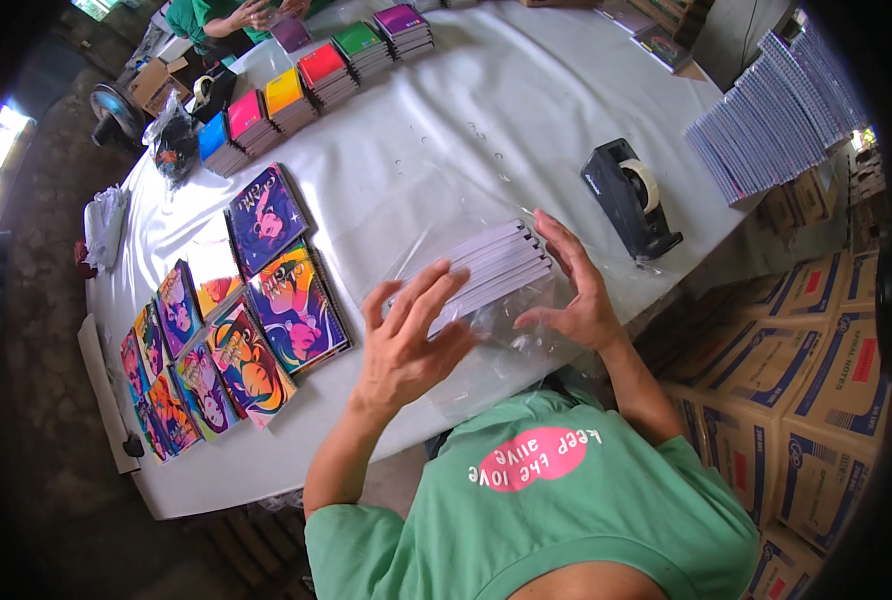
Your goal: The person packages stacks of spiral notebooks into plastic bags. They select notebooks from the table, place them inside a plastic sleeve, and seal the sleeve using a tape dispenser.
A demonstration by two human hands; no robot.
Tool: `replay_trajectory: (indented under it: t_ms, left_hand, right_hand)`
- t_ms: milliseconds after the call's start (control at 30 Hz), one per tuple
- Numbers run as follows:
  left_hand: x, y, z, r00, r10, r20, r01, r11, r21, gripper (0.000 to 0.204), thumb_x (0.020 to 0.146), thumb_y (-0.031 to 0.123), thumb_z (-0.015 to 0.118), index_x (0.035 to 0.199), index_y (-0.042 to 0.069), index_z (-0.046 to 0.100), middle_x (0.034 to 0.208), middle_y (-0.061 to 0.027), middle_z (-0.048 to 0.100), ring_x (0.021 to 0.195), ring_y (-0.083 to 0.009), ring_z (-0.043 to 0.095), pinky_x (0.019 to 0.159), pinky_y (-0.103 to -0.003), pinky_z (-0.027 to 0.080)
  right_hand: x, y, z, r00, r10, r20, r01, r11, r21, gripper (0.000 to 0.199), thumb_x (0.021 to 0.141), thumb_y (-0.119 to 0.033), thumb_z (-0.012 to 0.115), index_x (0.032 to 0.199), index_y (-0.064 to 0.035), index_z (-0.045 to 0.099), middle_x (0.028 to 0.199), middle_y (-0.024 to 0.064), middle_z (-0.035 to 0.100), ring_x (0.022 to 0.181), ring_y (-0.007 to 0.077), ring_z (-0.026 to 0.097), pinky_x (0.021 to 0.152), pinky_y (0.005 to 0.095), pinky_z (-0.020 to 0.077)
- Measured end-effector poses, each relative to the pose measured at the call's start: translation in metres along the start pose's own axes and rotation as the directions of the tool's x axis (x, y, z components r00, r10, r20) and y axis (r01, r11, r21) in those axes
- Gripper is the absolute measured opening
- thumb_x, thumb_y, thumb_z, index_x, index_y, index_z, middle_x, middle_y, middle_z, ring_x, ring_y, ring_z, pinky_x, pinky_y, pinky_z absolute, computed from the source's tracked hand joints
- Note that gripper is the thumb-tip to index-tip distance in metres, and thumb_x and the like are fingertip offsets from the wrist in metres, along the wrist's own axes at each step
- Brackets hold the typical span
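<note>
A stack of spiral notebooks (491, 265), edges facing up, sits in a clear plastic bag (386, 222) near the front of the table. My left hand (411, 335) lies over the left end of the stack with its fingers stretched out and apart. Beside the stack's right end, at the dark bindings, my right hand (578, 290) is open, thumb and fingers spread wide. Loose film hangs around the stack's lower side, between the two hands. Whether the right fingertips press on the film cannot be made out.
A black tape dispenser (626, 200) stands to the right. Colourful illustrated notebooks (296, 305) lie in rows at left. Stacks with bright covers (286, 100) line the far side, near another person's hands (256, 14). Spiral-bound stacks (776, 115) fill the right edge; cardboard boxes (756, 360) are below.
</note>
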State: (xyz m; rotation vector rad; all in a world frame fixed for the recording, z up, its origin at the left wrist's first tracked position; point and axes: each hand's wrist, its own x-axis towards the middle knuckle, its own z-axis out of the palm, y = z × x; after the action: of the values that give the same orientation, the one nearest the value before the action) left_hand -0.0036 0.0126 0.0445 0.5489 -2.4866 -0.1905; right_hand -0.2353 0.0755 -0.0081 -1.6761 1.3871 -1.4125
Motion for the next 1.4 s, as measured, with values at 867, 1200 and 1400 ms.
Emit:
replay_trajectory:
  t_ms: [867,1200,1400]
  left_hand:
    - [-0.046,-0.012,0.009,0.976,-0.067,-0.205,0.073,0.997,0.026,0.102,0.051,0.046,0.085,0.135,0.01,0.04,0.138,-0.0242,0.036,0.127,-0.0362,0.037,0.105,-0.05,0.02]
    - [-0.074,-0.018,0.038,0.886,-0.121,-0.447,0.15,0.988,0.029,0.093,0.049,0.044,0.088,0.124,0.008,0.044,0.108,-0.0107,0.047,0.104,-0.0261,0.046,0.086,-0.036,0.038]
    - [-0.062,-0.018,0.022,0.992,-0.126,0.004,0.126,0.989,0.083,0.062,0.066,0.02,0.076,0.125,0.023,0.056,0.132,0.0027,0.051,0.116,-0.0192,0.051,0.092,-0.038,0.037]
  right_hand:
    - [0.001,-0.003,-0.007,0.999,0.019,0.033,-0.024,0.988,0.155,0.077,0.059,-0.026,0.083,0.126,-0.0082,0.05,0.143,0.0109,0.036,0.135,0.0318,0.027,0.109,0.0429,0.0271]
    - [0.035,-0.108,0.02,0.907,-0.078,0.415,0.339,0.72,-0.606,0.019,0.07,-0.025,0.072,0.072,-0.0058,0.07,0.149,0.013,0.023,0.141,0.0313,0.008,0.094,0.0757,0.0079]
    - [0.028,-0.076,-0.039,0.951,-0.022,0.309,0.067,0.988,-0.136,0.033,0.074,-0.007,0.063,0.107,-0.0073,0.063,0.144,0.0085,0.035,0.137,0.0328,0.024,0.104,0.0635,0.0146]
